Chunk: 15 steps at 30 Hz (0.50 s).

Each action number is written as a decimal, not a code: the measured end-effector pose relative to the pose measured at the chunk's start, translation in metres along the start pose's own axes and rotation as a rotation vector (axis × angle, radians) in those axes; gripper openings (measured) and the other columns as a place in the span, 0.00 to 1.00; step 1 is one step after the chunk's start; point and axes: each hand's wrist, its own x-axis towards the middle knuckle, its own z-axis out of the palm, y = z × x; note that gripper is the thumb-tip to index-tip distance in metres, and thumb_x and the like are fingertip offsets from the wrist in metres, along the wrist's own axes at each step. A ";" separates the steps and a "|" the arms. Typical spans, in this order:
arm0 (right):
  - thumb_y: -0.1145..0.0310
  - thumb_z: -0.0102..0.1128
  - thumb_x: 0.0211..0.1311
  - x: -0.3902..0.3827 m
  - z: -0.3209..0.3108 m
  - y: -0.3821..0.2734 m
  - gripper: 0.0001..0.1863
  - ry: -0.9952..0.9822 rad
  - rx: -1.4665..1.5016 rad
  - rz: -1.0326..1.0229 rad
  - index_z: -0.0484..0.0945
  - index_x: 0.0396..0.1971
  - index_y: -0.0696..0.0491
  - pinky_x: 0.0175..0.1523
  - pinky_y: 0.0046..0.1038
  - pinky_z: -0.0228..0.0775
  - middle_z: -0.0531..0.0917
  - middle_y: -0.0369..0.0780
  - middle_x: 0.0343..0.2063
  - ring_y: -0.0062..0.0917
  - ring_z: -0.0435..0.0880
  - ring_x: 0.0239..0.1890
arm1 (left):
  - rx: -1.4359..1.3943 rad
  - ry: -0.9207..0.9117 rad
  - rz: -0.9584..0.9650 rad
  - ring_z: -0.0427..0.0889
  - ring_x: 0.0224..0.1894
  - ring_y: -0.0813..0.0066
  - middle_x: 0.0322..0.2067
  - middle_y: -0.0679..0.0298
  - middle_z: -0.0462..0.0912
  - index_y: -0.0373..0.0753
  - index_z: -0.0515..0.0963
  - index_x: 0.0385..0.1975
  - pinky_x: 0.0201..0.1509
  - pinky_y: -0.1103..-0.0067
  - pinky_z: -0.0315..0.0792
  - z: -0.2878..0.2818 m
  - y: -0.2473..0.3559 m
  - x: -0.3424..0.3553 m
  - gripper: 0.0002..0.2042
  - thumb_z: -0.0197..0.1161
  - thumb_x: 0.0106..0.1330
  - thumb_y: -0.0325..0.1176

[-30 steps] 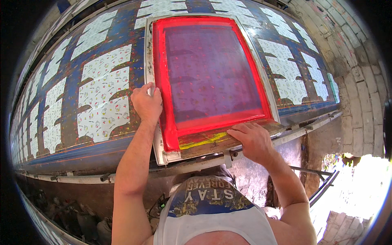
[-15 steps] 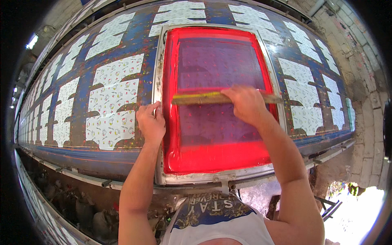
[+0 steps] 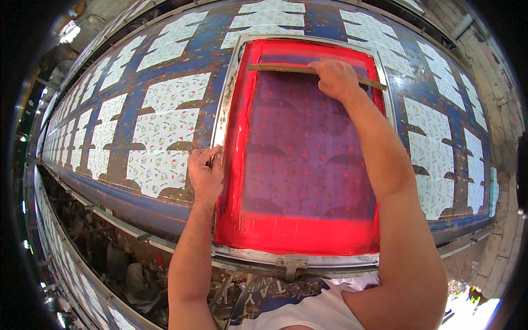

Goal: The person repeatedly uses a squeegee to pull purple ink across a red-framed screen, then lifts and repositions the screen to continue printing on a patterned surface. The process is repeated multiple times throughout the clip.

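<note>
A metal-framed printing screen (image 3: 308,159) with purple mesh and a red ink border lies on the long table in front of me. My right hand (image 3: 336,78) is closed on a long wooden squeegee (image 3: 280,68), which lies crosswise near the far end of the mesh. Thick red ink (image 3: 308,234) fills the near end of the screen. My left hand (image 3: 206,171) is closed on the left side of the metal frame (image 3: 223,124). Patterned white fabric pieces show dimly through the mesh.
Rows of printed white fabric pieces (image 3: 165,132) lie on the blue, ink-stained table (image 3: 118,190) on both sides. A metal rail (image 3: 124,230) runs along its near edge. A brick wall (image 3: 495,71) stands at the right, and another table with fabric (image 3: 71,264) at the lower left.
My right hand has pushed the squeegee from the middle of the mesh to the far end. My left hand stays at the frame's left side. The whole view has tilted slightly.
</note>
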 end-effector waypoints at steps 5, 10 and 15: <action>0.71 0.64 0.65 -0.039 -0.001 -0.027 0.19 0.049 -0.026 -0.020 0.90 0.55 0.44 0.56 0.51 0.85 0.90 0.47 0.44 0.47 0.92 0.49 | 0.012 -0.004 -0.011 0.83 0.49 0.56 0.41 0.59 0.87 0.41 0.93 0.45 0.58 0.64 0.77 0.000 0.000 -0.001 0.09 0.73 0.68 0.23; 0.71 0.61 0.65 -0.021 -0.032 -0.008 0.20 -0.086 0.076 0.008 0.90 0.55 0.46 0.59 0.51 0.84 0.91 0.47 0.46 0.46 0.92 0.53 | -0.001 0.023 0.014 0.83 0.48 0.56 0.40 0.58 0.86 0.41 0.92 0.45 0.57 0.63 0.77 0.001 0.003 0.000 0.09 0.72 0.68 0.22; 0.72 0.60 0.64 0.021 -0.029 0.013 0.23 -0.063 0.061 0.047 0.90 0.57 0.46 0.61 0.51 0.83 0.92 0.47 0.50 0.46 0.91 0.55 | 0.029 0.026 0.026 0.83 0.47 0.55 0.39 0.58 0.86 0.40 0.92 0.44 0.55 0.63 0.77 -0.001 0.006 -0.001 0.09 0.72 0.67 0.22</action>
